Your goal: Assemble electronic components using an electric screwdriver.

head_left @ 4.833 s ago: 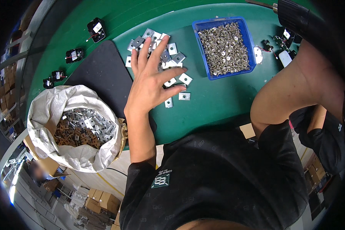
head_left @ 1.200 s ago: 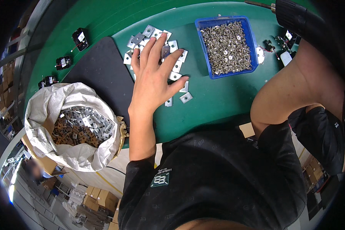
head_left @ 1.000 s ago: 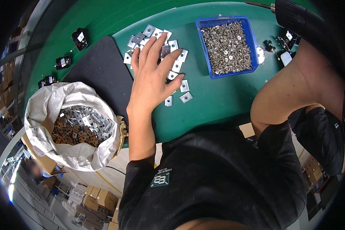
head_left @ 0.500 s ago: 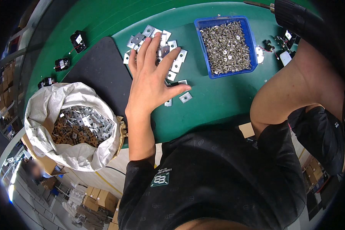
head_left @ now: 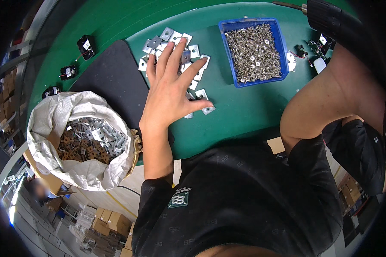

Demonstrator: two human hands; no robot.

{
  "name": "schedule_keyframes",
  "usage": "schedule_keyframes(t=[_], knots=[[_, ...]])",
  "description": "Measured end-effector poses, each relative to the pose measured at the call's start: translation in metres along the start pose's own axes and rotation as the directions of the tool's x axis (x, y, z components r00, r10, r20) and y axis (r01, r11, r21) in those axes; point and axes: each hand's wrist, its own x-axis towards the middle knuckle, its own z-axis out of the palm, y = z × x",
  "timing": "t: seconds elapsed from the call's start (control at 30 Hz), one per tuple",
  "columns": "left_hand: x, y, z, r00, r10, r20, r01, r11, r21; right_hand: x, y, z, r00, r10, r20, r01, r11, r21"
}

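My left hand (head_left: 169,92) lies palm down with its fingers spread over a loose cluster of small silvery metal plates (head_left: 194,51), each with a hole in it. Its thumb tip touches a plate (head_left: 209,110) at the near edge of the cluster; some plates are hidden beneath the palm and fingers. My right forearm (head_left: 317,96) reaches up toward the right rim, where the hand itself cannot be seen. Past that arm, a black power screwdriver (head_left: 330,19) points its bit to the left at the top right.
A blue tray (head_left: 234,79) full of screws stands right of the plates. At left, a white woven sack (head_left: 43,145) holds many metal pieces, beside a dark mat (head_left: 109,77). Small black devices (head_left: 86,47) sit at the far left; more parts (head_left: 319,64) lie at right.
My left hand has shifted slightly, its fingers still spread. Under and beside the thumb, the near plates have slid a little. My right arm looks unmoved.
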Motion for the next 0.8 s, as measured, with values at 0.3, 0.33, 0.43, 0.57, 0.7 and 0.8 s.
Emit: schedule_keyframes(t=[0.3, 0.33, 0.43, 0.57, 0.7, 0.8], knots=[[-0.002, -0.002, -0.002, 1.000, -0.008, 0.029, 0.008, 1.000, -0.027, -0.001, 0.003, 0.010, 1.000, 0.003, 0.003, -0.003, 1.000, -0.004], [-0.003, -0.002, -0.005, 0.998, -0.019, 0.059, 0.020, 1.000, -0.022, 0.000, 0.003, 0.008, 1.000, 0.003, 0.003, -0.003, 1.000, -0.006], [-0.012, -0.002, -0.018, 0.992, -0.108, 0.071, 0.108, 0.994, 0.007, -0.002, 0.002, 0.018, 1.000, 0.003, 0.001, -0.003, 1.000, -0.012], [-0.016, -0.014, -0.018, 0.986, -0.137, 0.094, 0.140, 0.990, -0.025, 0.002, 0.016, 0.021, 1.000, 0.009, -0.003, -0.009, 1.000, -0.010], [-0.016, -0.016, -0.016, 0.987, -0.130, 0.089, 0.133, 0.991, -0.025, -0.002, -0.001, -0.001, 1.000, 0.019, 0.001, -0.019, 1.000, -0.007], [-0.016, -0.018, -0.013, 0.989, -0.126, 0.071, 0.129, 0.991, -0.032, -0.003, 0.001, -0.001, 1.000, 0.022, 0.000, -0.022, 1.000, -0.007]])
